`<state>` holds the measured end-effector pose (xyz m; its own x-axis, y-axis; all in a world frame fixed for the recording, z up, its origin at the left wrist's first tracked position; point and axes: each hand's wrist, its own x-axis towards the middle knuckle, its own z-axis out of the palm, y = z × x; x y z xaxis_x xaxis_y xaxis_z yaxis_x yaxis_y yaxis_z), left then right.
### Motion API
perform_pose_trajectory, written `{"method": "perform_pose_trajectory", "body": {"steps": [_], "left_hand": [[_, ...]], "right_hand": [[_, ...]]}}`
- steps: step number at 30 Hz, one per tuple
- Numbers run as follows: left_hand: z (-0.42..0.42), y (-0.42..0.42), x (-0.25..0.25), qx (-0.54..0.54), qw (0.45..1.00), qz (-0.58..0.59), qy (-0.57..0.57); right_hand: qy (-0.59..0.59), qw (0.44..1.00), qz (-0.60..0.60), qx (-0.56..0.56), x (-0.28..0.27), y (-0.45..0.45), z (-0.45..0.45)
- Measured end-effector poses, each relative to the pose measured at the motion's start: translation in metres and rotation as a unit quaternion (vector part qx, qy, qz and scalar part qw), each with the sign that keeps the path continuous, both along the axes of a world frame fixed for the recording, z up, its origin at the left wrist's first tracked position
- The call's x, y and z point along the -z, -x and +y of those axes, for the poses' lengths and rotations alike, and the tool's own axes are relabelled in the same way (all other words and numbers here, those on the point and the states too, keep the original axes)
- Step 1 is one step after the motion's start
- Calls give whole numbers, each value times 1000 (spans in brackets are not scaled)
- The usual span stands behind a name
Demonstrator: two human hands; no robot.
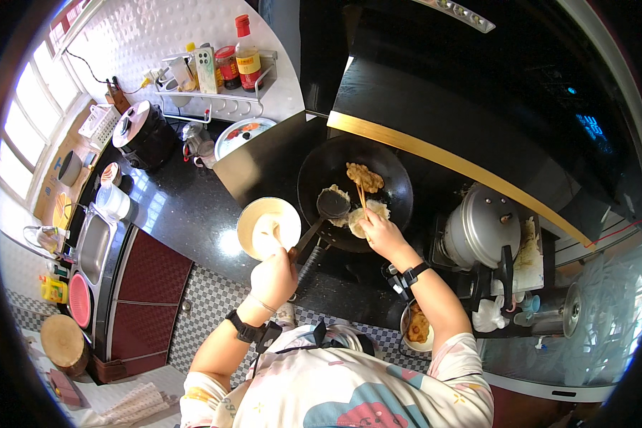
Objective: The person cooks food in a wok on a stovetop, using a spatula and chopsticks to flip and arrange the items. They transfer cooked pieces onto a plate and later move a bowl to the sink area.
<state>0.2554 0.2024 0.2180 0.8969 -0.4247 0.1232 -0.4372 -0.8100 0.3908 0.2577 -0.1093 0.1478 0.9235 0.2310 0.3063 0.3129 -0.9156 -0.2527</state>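
My left hand [274, 276] grips the handle of a dark ladle [333, 204], whose bowl is over a pale piece of batter in the black wok [398, 176]. My right hand [384, 235] holds wooden chopsticks [361, 196]; their tips meet a browned fried piece [365, 177] at the wok's upper part. A paler fritter [377, 209] lies in the wok just beside my right fingers. Left of the wok, a bowl of white batter [267, 227] stands beyond my left hand. A bowl holding browned fried food [419, 324] is below my right forearm.
The wok handle [311, 262] points toward me. A pressure cooker [473, 227] stands at the right, its handle jutting toward me. The range hood's gold edge [449, 171] hangs beyond the wok. At the left are a rice cooker [145, 136], a glass jug [197, 139] and a sink [94, 246].
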Motion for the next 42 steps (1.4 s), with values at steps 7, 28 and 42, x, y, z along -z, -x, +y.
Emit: {"method": "perform_pose_trajectory", "body": {"steps": [7,28,42], "left_hand": [[-41,-19,5,5,1000,21,-14],[-30,-14,1,-28,994,97,31],[-6,-15,5,-35,998,-26,43]], "right_hand": [[5,998,-41,43,-10,-2,-18],[-224,964,-26,140,-10,-68,-57],[-303,945,-15,120,-5,-32,-28]]}}
